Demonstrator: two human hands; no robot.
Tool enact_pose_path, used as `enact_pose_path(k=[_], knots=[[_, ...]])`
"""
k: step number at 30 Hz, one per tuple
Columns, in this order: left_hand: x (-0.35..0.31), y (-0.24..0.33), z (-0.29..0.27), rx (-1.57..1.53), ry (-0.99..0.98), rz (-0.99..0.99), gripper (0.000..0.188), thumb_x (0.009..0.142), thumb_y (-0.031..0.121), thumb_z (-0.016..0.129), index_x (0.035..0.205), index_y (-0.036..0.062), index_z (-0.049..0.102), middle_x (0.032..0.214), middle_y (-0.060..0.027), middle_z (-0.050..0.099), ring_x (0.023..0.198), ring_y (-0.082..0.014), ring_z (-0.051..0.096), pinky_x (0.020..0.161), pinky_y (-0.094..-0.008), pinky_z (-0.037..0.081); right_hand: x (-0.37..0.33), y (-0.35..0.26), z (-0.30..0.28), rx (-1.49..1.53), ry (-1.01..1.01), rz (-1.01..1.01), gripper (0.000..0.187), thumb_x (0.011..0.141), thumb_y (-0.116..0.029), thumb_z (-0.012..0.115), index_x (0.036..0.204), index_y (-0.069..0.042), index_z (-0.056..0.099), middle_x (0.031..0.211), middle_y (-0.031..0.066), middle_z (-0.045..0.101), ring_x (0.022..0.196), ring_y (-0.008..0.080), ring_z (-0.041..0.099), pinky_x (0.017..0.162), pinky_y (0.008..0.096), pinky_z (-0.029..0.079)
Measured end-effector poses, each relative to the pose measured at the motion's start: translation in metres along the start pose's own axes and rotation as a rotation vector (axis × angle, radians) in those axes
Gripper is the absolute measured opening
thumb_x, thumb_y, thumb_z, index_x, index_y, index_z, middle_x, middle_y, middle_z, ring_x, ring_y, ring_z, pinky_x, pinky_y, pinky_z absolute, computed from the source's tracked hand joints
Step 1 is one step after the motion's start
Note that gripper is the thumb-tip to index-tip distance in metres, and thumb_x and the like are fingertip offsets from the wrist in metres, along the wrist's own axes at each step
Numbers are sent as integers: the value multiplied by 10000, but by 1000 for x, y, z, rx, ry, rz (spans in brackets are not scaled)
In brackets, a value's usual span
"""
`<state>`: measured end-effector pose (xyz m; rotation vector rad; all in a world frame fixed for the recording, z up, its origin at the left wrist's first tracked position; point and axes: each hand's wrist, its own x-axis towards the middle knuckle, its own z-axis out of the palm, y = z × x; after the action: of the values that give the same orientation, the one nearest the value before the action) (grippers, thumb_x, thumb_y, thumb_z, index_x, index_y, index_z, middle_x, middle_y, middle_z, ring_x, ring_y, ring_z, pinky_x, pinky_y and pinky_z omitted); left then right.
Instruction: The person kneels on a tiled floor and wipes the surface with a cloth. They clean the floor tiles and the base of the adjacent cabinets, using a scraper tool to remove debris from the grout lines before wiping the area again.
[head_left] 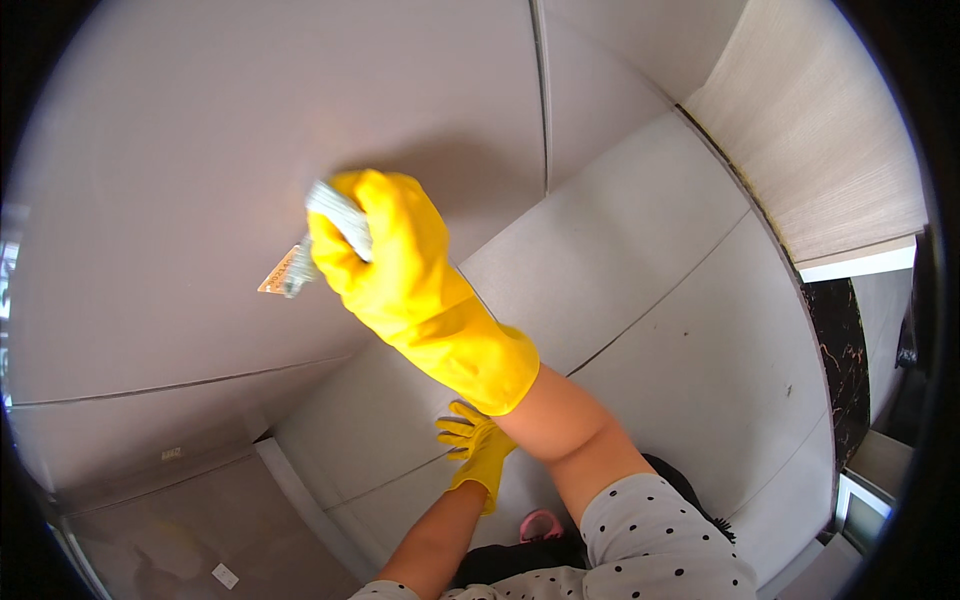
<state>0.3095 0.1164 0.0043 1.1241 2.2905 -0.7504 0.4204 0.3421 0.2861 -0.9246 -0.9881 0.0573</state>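
My right hand (pixel 395 245), in a yellow rubber glove, is raised in front of a glossy grey-brown wall panel (pixel 180 200). Its fingers are closed round a bunched pale grey-green cloth (pixel 340 218), slightly blurred, and part of the cloth hangs below the fist. Beside that hanging end an orange label (pixel 278 272) shows on the panel. Lower down, my left hand (pixel 478 442), gloved in yellow too, has its fingers spread against the pale floor tiles (pixel 640 350) and holds nothing.
A light wood-grain cabinet (pixel 820 130) stands at the right, near a strip of dark marbled stone (pixel 838 360). At the lower left, a brownish panel (pixel 170 530) carries a small white plate (pixel 225 576). Something pink (pixel 540 525) shows near my body.
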Motion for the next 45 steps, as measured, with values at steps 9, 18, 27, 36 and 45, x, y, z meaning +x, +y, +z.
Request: enact_pose_path(k=[9,18,27,36,45], knots=[[-24,16,-19,1,-97,64,1616,544,708,864,1579,86,-211,1594,-377,-205,1496,-563,-106,1134,-741,40,-198,147,-54,13,157,1541,435,961,-326,658,1274,-56,523,1055,106,646,849,221,628,729,364,528],[-48,10,-70,32,-267,127,1703,480,683,917,1567,70,-242,1597,-381,-183,1493,-561,-124,1130,-740,34,-17,-7,-84,-188,-387,368,328,896,10,699,1210,-70,644,1074,98,643,965,190,618,801,294,509],[-37,-6,-66,-11,-267,140,1740,449,702,918,1556,55,-259,1582,-403,-191,1483,-565,-154,1131,-736,11,119,-39,-2,-335,-253,-695,257,763,-40,717,1006,-121,692,736,80,589,638,307,592,569,377,476],[-39,-3,-66,1,-289,167,1732,459,697,915,1556,65,-267,1587,-387,-209,1480,-563,-175,1124,-745,0,-132,122,-81,-449,-977,-99,323,751,-128,704,1071,-163,680,993,93,625,842,330,615,703,459,495],[-34,-15,-68,-26,-261,173,1745,435,700,918,1563,43,-241,1579,-400,-213,1467,-588,-183,1111,-759,23,-125,28,-154,-33,-971,1281,493,947,-144,640,1426,-133,524,1319,129,611,1167,258,603,1011,348,476]])
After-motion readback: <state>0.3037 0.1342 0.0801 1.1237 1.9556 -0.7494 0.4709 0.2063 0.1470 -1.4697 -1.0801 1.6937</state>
